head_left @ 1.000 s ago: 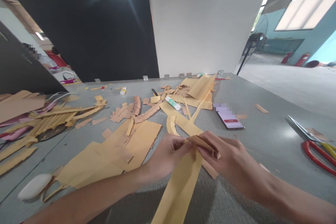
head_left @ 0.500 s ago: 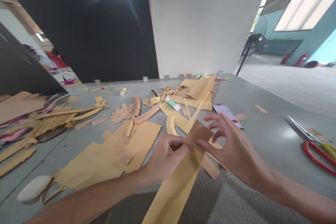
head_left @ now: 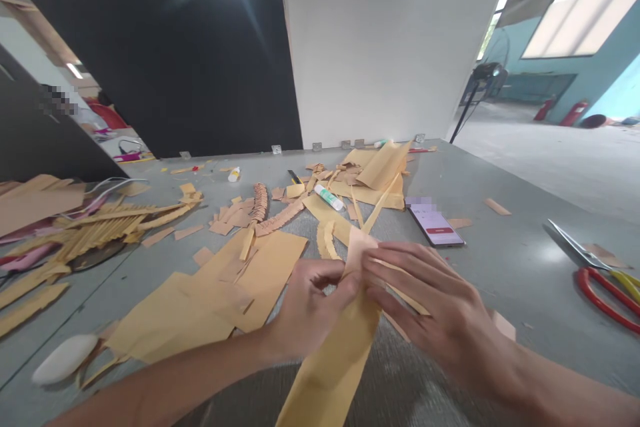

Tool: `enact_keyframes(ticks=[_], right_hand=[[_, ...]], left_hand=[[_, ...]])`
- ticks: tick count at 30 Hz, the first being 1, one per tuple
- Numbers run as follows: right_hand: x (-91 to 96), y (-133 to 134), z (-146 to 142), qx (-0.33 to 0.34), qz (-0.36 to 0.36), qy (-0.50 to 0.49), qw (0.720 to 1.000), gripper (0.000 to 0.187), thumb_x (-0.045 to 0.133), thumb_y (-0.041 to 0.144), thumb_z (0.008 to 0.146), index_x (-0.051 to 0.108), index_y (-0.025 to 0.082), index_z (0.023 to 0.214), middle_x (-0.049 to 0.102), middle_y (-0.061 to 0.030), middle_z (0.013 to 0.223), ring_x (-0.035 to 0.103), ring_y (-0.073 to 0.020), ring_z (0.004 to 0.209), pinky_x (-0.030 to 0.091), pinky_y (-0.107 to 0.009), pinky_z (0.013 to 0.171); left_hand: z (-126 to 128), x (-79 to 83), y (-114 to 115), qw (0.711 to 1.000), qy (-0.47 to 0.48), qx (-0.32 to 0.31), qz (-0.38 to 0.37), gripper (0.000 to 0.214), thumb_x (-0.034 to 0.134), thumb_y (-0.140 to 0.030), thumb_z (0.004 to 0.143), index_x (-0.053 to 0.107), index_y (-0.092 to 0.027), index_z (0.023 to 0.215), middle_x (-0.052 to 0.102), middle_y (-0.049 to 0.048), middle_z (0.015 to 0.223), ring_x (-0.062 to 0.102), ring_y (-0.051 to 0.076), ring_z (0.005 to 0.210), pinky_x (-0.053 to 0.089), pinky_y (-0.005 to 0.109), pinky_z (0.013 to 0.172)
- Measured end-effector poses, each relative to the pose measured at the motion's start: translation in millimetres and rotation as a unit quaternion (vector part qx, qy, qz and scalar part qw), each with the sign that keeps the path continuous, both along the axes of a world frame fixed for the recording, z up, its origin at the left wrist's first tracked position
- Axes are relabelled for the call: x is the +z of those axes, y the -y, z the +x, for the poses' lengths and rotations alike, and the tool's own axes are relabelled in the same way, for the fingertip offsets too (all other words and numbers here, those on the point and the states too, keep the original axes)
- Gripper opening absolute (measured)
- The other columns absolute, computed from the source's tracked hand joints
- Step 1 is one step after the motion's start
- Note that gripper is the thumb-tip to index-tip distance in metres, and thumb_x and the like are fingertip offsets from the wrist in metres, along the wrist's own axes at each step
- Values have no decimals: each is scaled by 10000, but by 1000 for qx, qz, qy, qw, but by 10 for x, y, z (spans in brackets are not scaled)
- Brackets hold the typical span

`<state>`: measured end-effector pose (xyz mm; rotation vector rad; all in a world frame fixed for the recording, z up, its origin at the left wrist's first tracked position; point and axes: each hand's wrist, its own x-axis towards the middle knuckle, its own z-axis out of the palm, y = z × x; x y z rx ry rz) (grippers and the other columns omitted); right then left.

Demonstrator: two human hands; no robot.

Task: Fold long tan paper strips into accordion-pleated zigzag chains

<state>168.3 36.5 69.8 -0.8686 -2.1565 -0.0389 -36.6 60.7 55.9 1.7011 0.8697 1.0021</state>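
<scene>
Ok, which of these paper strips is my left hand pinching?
The long tan strip in the middle, with your right hand at its far end; it's the only one running off the picture's bottom edge.

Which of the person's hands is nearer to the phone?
Right. The right hand is just on the near side of the phone; the left hand is farther off, below and well left.
</scene>
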Motion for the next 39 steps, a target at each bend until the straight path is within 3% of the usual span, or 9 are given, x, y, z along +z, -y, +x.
enact_keyframes(ticks=[5,12,16,19,24,28,30,33,39], right_hand=[[-15,39,-19,30,-32,-41,998,388,606,97,954,636,234,1316,734,-65,1210,696,-232,1106,587,-416,981],[105,62,-34,-67,-209,-129,967,252,621,325,971,734,286,1193,623,-92,1404,562,-319,1332,622,-430,935],[97,23,-52,5,-379,-221,899,324,578,376,996,670,280,1292,752,-92,1127,743,-261,1027,668,-349,740],[87,19,-90,66,-464,-275,839,356,575,369,999,599,257,1335,749,-29,856,745,-193,780,653,-318,672],[62,63,-139,17,-374,-334,865,175,674,333,932,687,228,1072,659,16,718,666,-131,628,609,-229,576],[40,60,-104,-26,-328,-331,884,157,726,329,886,726,235,1011,747,-36,898,721,-156,730,629,-233,625],[47,39,-69,-41,-322,-333,886,171,734,336,879,735,240,1019,759,-46,945,739,-170,775,639,-235,644],[74,-1,-17,-50,-323,-325,887,198,739,351,878,738,238,1040,765,-51,948,748,-181,797,647,-252,676],[120,-67,26,-30,-342,-309,887,227,738,374,880,734,230,1056,775,-58,961,746,-182,825,634,-253,688]], left_hand=[[-14,-5,30,1000,-7,7,23,495,539,-345,977,278,-176,591,194,-47,600,199,78,557,171,253,505],[-22,42,45,998,-14,17,60,503,535,-312,976,246,-179,587,186,-54,567,186,76,532,175,261,498],[-16,33,54,996,-26,35,73,486,517,-301,986,269,-180,586,222,-49,560,213,84,533,197,264,504],[-11,34,60,994,-38,44,97,492,523,-299,981,255,-182,585,210,-49,559,213,89,533,201,270,509],[-18,18,58,992,-42,61,103,505,529,-317,981,235,-184,592,185,-51,574,200,93,542,202,268,510],[12,-1,68,998,-13,45,46,400,562,-353,978,415,-177,650,328,-41,606,327,94,568,269,237,518],[38,10,76,999,40,34,9,166,603,-355,964,578,-192,953,497,-25,675,470,112,625,347,221,550],[53,47,76,995,93,26,-6,465,631,-335,959,436,-254,1372,596,-25,731,539,123,655,406,218,591],[1,93,52,999,16,47,7,277,619,-362,968,650,-227,1209,684,12,778,516,111,593,327,220,497]])
